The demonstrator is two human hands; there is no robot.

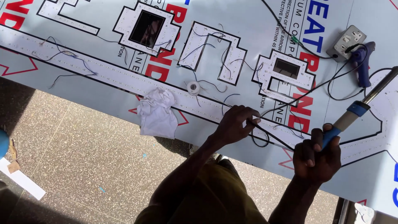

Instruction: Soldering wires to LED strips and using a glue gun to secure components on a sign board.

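Left hand (234,124) pinches black wire (269,139); right hand (317,157) fist-grips soldering iron (352,113). Advice: steady wire flat on surface (83,70), approach tip slowly.

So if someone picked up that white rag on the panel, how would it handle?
The rag lies crumpled in soft folds, so it would probably hang limp. It looks like thin cloth, likely light. Draped half over the panel edge, a push might slide it off.

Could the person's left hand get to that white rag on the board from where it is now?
Probably yes. The left hand pinches a black wire on the board, and the white rag lies just to its left with only bare board between. The hand would have to let the wire go first.
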